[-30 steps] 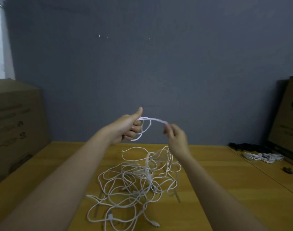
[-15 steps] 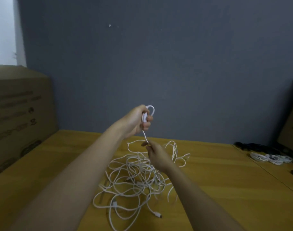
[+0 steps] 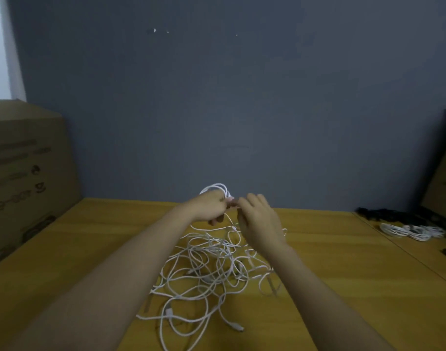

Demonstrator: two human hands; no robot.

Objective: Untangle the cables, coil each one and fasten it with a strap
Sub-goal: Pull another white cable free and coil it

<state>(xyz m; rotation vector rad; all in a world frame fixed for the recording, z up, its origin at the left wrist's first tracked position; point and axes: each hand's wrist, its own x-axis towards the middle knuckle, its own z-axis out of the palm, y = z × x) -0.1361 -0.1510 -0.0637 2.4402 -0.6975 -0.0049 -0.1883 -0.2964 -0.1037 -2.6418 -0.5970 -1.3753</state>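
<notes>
Nearest the person, the tangled cables (image 3: 211, 269) lie in a loose white heap on the wooden counter (image 3: 343, 287), between the two forearms, with a connector end (image 3: 238, 327) trailing out at the near edge. The heap looks thin, limp and many times crossed over itself, so no single strand can be followed by eye. Just beyond and above it the two hands meet. The left hand (image 3: 209, 207) has its fingers curled round a small coil (image 3: 218, 190) of white cable, whose loops arch up over the knuckles. The right hand (image 3: 257, 219) is directly to its right, fingertips touching the left hand at the coil; it seems to pinch the strand there, though the blur leaves that uncertain. From the hands the free cable drops straight down into the heap, so the next length to wind lies below both hands, a little nearer the right. Farther right, finished white coils (image 3: 412, 231) rest beside dark straps (image 3: 384, 214).
</notes>
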